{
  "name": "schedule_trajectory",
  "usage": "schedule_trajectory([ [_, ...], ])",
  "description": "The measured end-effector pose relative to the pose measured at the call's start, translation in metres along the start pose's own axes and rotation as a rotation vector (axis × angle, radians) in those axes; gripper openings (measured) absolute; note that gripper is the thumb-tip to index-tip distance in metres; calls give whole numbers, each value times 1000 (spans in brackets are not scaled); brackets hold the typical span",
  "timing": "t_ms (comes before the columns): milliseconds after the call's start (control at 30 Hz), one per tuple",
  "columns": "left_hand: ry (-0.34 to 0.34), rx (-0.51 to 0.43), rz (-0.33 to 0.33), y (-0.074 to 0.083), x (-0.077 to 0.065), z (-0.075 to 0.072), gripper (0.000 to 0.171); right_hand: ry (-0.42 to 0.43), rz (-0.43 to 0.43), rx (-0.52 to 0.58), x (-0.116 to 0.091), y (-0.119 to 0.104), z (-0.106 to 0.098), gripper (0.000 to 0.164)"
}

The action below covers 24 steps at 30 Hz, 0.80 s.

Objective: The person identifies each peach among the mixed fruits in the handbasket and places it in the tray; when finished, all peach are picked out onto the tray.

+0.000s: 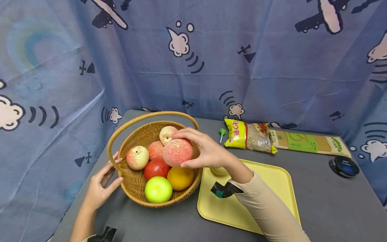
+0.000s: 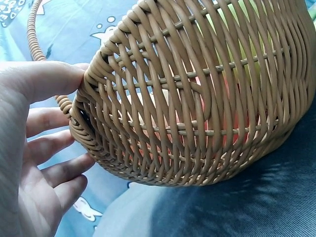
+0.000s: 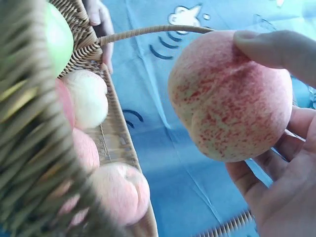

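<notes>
My right hand (image 1: 208,149) holds a reddish peach (image 1: 177,153) between thumb and fingers, raised over the right side of a wicker basket (image 1: 133,183). In the right wrist view, the peach (image 3: 232,98) appears beyond the basket's rim. At the basket's left side, my left hand (image 1: 98,188) grips the rim by the handle's base, thumb and fingers on either side of it (image 2: 49,128). Inside lie a green apple (image 1: 158,190), a red apple (image 1: 156,169), an orange fruit (image 1: 180,178) and several peaches (image 1: 137,158).
Right of the basket lies a yellow tray (image 1: 279,188), with a pale round thing (image 1: 219,171) partly hidden by my right wrist. Behind it are a green lollipop (image 1: 222,131), a yellow food bag (image 1: 237,134) and a long flat pack (image 1: 302,142). A black round object (image 1: 344,166) sits far right.
</notes>
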<state>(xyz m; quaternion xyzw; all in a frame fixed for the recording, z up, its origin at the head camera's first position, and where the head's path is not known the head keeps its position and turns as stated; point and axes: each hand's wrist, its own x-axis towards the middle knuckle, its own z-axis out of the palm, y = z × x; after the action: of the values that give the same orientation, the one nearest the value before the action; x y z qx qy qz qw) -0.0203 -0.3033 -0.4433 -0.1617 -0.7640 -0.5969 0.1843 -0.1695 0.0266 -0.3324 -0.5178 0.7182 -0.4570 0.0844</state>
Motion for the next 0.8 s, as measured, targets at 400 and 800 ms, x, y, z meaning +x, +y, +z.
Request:
schedule_trajectory([
  [400,-3,-1,-6,0,0,0,56,338,185,96,-109,27,-13,74],
  [800,3,-11,58,0,1,1,53,548,501,-101,-189,66,-16,69],
])
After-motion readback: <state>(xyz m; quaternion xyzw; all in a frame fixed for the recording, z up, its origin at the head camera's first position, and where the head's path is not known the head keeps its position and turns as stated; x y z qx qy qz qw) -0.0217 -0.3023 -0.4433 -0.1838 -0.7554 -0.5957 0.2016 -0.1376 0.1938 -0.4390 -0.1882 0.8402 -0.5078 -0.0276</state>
